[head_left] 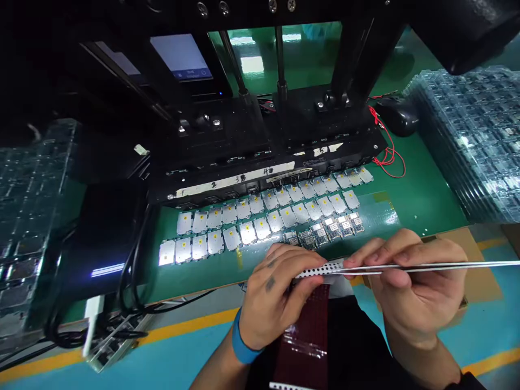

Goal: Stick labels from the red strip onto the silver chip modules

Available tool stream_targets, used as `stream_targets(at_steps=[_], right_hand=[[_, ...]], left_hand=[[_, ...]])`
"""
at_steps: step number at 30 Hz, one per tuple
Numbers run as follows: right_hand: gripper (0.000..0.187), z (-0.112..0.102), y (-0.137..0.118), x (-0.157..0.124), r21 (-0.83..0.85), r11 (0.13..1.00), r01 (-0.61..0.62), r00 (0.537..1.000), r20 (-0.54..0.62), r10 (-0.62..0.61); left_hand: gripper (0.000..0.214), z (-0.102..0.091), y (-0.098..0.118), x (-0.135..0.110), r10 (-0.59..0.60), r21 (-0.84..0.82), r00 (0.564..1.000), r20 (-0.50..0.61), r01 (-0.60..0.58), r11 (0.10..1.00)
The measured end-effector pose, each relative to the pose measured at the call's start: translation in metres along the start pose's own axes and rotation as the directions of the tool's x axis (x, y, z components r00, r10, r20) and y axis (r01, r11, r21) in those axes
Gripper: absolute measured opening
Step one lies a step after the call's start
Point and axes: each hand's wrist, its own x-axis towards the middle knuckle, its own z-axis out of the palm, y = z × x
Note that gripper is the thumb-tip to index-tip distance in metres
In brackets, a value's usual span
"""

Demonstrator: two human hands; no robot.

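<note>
My left hand [276, 292] and my right hand [410, 281] both grip a long white perforated strip [325, 269], which runs out past the right edge of the view. A dark red perforated tape [304, 336] hangs below my left hand, and I cannot tell if it joins the strip. Just beyond my hands, rows of small silver-shielded circuit modules [260, 216] lie on a green ESD mat [422, 195]. A few modules [320, 233] nearest my hands show bare components. A blue band [244, 338] circles my left wrist.
A black test fixture [264, 146] with taped number labels stands behind the modules, below a small lit screen [181, 57]. Stacks of clear plastic trays [475, 135] rise at right and left. Nearby are a black mouse [398, 116], red wires [388, 154] and black cables [134, 271].
</note>
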Motion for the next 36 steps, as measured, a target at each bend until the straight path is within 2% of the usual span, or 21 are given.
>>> stream_targets(at_steps=[21,25,27,29,32,36], right_hand=[[0.017,0.002,0.001,0.001,0.057,0.998,0.020,0.999,0.036,-0.022],[0.014,-0.008,0.004,0.007,0.056,0.998,-0.005,1.000,0.001,0.004],[0.014,-0.018,0.008,0.017,0.015,1.000,-0.015,1.000,-0.018,0.016],[0.015,-0.028,0.015,0.032,-0.065,0.997,-0.046,0.999,-0.031,0.044],[0.019,-0.037,0.026,0.051,-0.196,0.975,-0.109,0.994,-0.037,0.104],[0.020,-0.041,0.035,0.059,-0.269,0.945,-0.185,0.982,-0.022,0.186]], left_hand=[[0.011,0.001,0.000,-0.002,-0.029,-0.013,1.000,-0.011,0.029,0.999],[0.011,-0.002,0.002,0.000,-0.037,0.033,0.999,-0.001,0.037,0.999],[0.011,-0.002,0.002,0.001,-0.020,0.108,0.999,0.047,0.015,0.994],[0.011,0.001,0.003,0.004,0.022,0.232,0.990,0.141,-0.054,0.971],[0.012,0.011,0.002,0.009,0.094,0.387,0.953,0.290,-0.206,0.899],[0.021,0.026,0.000,0.015,0.160,0.482,0.912,0.379,-0.342,0.807]])
